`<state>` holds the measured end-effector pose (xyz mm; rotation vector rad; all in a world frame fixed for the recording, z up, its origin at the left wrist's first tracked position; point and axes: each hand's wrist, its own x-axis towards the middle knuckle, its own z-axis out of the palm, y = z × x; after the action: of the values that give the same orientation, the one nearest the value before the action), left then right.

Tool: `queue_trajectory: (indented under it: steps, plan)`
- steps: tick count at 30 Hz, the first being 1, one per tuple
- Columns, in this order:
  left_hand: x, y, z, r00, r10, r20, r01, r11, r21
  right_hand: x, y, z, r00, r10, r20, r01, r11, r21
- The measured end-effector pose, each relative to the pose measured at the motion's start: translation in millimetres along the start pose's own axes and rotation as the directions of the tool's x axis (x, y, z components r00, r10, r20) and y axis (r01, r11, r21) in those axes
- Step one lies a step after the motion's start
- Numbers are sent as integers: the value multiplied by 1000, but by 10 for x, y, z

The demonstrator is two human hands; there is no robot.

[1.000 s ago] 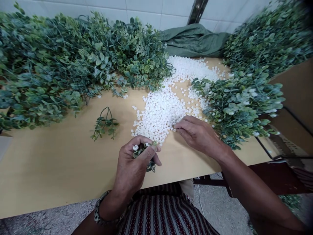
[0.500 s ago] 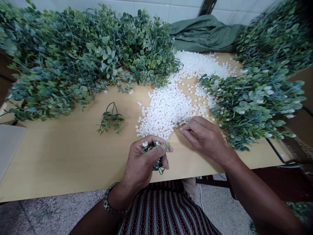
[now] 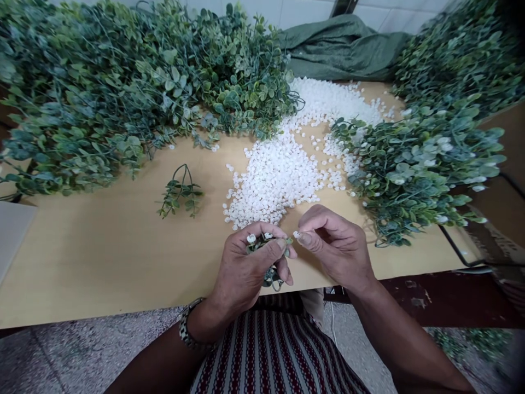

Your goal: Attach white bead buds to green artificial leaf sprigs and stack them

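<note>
Your left hand [image 3: 262,260] pinches a green sprig [image 3: 272,278] over the bench [image 3: 102,262], likely so its tip sticks out, and your right hand [image 3: 338,246] pinches a tiny white bud [image 3: 296,234] just beside it. You have more room on the left; the near edge [image 3: 123,312] runs close by, and a leafy bunch [image 3: 422,169] crowds the right.

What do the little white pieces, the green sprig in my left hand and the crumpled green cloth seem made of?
White pieces: probably plastic, opaque and fairly matte, judging by their uniform, molded-looking shapes.
Green sprig: likely plastic, dull-finished; its stem loops without visible breaks.
Green cloth: apparently fabric, matte, from its soft folds; fiber unclear.
</note>
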<state>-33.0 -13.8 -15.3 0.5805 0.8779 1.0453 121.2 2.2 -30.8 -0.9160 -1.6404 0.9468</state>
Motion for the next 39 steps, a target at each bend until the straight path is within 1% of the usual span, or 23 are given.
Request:
queue_trajectory:
  steps: [9, 14, 20, 25, 28, 33, 36, 39]
  plan:
    - [-8, -3, 66, 999, -23, -28, 24, 999, 31, -70, 41, 78, 993, 82, -80, -77, 995, 68]
    - [3, -10, 67, 999, -29, -35, 30, 998, 51, -105, 53, 80, 992, 88, -91, -88, 996, 12]
    - [6, -11, 79, 997, -40, -65, 45, 997, 69, -136, 82, 77, 995, -19, -102, 12, 997, -76]
    - [10, -6, 84, 996, -51, -74, 56, 996, 63, -151, 101, 87, 981, -145, -127, 114, 969, -221]
    - [22, -14, 82, 996, -46, -74, 51, 996, 70, -158, 108, 85, 964, -241, -110, 194, 925, -326]
    - [37, -32, 68, 996, -40, -74, 47, 995, 92, -162, 110, 76, 928, -369, -52, 300, 823, -483]
    - [42, -37, 63, 997, -38, -66, 44, 994, 97, -160, 101, 75, 901, -433, -18, 357, 766, -535]
    - [53, -46, 65, 997, -32, -69, 38, 995, 87, -163, 94, 82, 891, -453, 9, 380, 737, -559]
